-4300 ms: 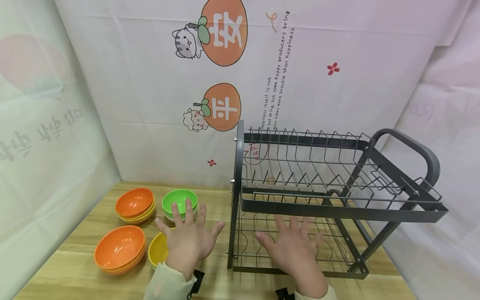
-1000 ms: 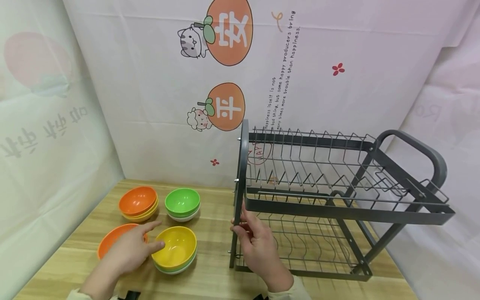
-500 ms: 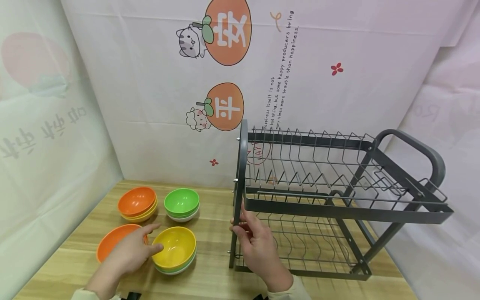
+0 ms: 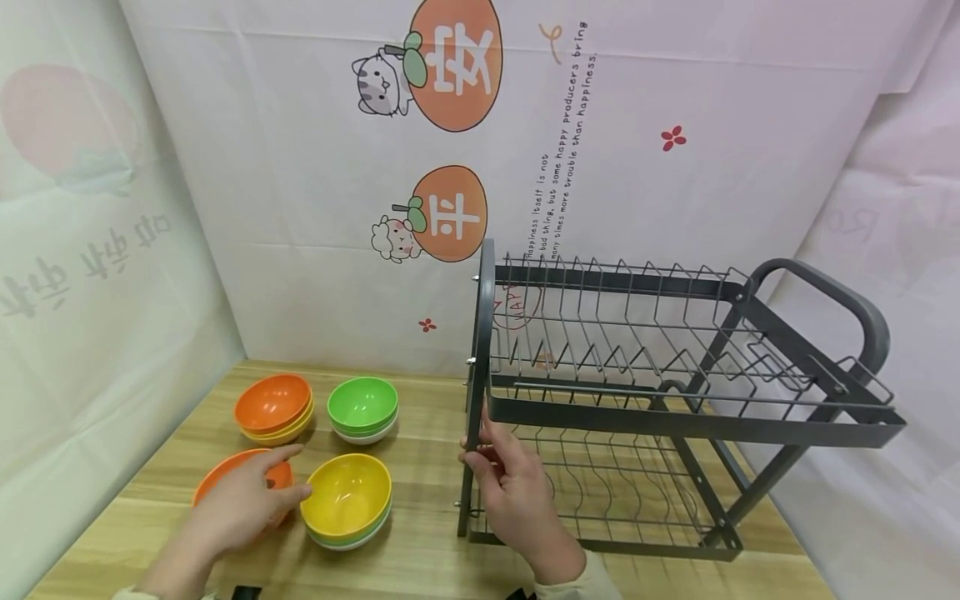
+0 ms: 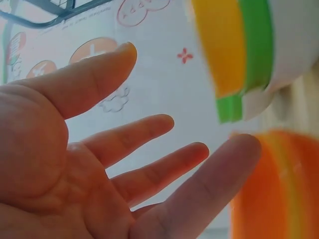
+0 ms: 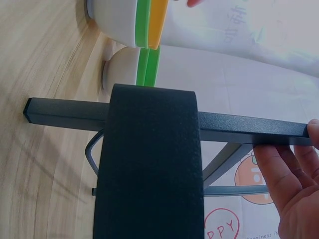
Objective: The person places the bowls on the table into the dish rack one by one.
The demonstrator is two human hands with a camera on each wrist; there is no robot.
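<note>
My left hand (image 4: pixel 240 500) hovers over the near orange bowls (image 4: pixel 228 467), covering part of them. Its fingers are spread, and in the left wrist view nothing lies against the palm (image 5: pixel 65 179). Right beside its thumb stands a yellow bowl (image 4: pixel 348 496) nested on green and white ones. My right hand (image 4: pixel 517 492) grips the front left upright of a dark two-tier dish rack (image 4: pixel 690 423), fingers curled round the post (image 6: pixel 254 128). Both wire tiers of the rack hold nothing.
Behind the near bowls stand an orange-and-yellow stack (image 4: pixel 273 404) and a green-and-white stack (image 4: pixel 363 404). The wooden table (image 4: pixel 427 467) meets a printed white cloth (image 4: pixel 315 292) at the back. A curved handle (image 4: pixel 862 308) rises at the rack's right end.
Both hands were spread in front of the bowls and rack at first. The right then took hold of the upright; the left went over the orange bowls and has just shifted slightly left.
</note>
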